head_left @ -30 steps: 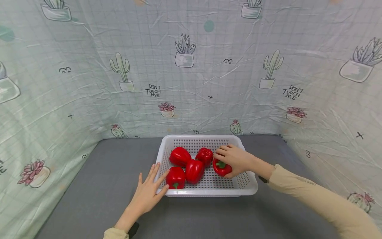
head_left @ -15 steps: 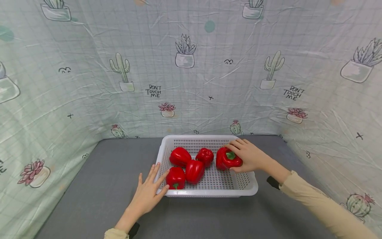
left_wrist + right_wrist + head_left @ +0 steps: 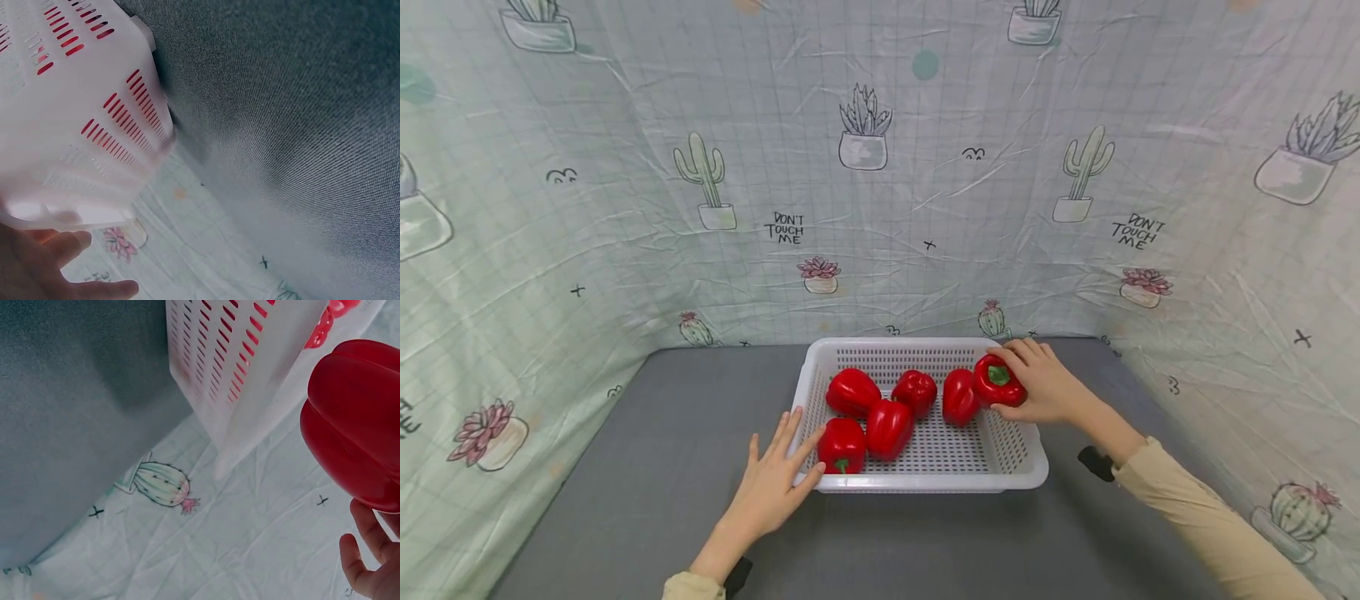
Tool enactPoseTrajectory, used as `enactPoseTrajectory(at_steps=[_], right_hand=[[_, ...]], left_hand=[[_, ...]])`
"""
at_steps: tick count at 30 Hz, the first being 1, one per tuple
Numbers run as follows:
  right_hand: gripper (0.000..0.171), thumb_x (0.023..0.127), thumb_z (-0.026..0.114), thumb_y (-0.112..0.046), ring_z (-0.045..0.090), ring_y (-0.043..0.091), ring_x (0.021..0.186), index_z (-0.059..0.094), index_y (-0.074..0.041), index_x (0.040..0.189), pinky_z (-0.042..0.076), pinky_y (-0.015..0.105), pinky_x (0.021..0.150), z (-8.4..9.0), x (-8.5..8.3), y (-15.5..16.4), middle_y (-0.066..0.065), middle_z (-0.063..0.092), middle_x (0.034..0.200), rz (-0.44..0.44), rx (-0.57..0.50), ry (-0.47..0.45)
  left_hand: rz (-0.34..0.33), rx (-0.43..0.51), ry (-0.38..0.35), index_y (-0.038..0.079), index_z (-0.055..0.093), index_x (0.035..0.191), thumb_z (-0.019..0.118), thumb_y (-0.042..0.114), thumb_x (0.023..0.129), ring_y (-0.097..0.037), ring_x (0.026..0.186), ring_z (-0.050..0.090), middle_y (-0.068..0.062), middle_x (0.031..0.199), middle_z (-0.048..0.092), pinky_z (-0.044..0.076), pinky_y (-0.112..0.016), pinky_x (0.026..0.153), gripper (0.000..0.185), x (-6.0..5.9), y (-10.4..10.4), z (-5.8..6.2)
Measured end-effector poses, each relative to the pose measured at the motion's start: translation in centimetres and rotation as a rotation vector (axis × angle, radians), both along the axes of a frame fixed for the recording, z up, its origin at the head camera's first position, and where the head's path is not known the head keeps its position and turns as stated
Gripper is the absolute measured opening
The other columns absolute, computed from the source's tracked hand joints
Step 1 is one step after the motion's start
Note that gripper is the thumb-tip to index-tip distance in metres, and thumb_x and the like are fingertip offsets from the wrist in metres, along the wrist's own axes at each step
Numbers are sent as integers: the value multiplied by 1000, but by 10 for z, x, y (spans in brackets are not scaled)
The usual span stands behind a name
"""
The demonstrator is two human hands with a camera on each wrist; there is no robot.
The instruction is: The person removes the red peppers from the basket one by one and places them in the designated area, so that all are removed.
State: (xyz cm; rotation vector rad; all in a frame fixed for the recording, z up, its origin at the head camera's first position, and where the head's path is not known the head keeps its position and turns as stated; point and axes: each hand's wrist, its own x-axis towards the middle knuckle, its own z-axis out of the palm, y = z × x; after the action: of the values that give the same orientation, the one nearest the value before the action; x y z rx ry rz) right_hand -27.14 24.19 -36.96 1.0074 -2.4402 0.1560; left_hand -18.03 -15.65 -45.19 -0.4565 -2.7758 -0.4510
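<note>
From my right wrist I see only the glossy underside of the pepper (image 3: pixel 356 419) and the basket (image 3: pixel 250 369) wall's outside; the head view shows my right hand (image 3: pixel 1037 385) gripping it above the basket's far right corner, green stem facing me. My left hand (image 3: pixel 767 487) rests flat, fingers straight, against the basket's near left corner on the grey surface (image 3: pixel 647 467), with five other peppers (image 3: pixel 889 429) inside.
</note>
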Motion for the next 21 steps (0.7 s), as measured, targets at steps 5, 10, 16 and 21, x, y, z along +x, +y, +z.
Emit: enactPoseTrajectory(at_steps=[5,10,16,21], right_hand=[[74,56,77,-36,42,23,96,49,-5,118,38,42,73,1,2,8,10,51,105,-39,-71,-10],[74,59,76,-34,40,26,101,47,-6,120,37,44,75,-2,3,20,11,48,108,-122,-129,-67],[74,59,76,-30,41,29,100,45,-4,121,35,48,76,-8,-5,39,15,49,111,-198,-166,-44],[70,62,74,-28,40,32,100,45,-3,121,35,51,76,-15,-16,53,17,49,111,-252,-180,-31]], left_hand=[[-1,16,5,29,39,135,51,43,84,-31,137,19,-7,149,21,12,-68,97,53,0,0,0],[7,12,-1,29,39,135,52,44,84,-31,136,19,-7,149,21,13,-68,98,54,1,0,-2],[5,9,3,28,39,135,50,45,85,-31,137,18,-7,149,21,13,-69,97,53,1,0,-3],[-1,14,10,28,40,134,50,44,85,-31,136,19,-7,149,22,14,-69,97,53,0,0,-1]])
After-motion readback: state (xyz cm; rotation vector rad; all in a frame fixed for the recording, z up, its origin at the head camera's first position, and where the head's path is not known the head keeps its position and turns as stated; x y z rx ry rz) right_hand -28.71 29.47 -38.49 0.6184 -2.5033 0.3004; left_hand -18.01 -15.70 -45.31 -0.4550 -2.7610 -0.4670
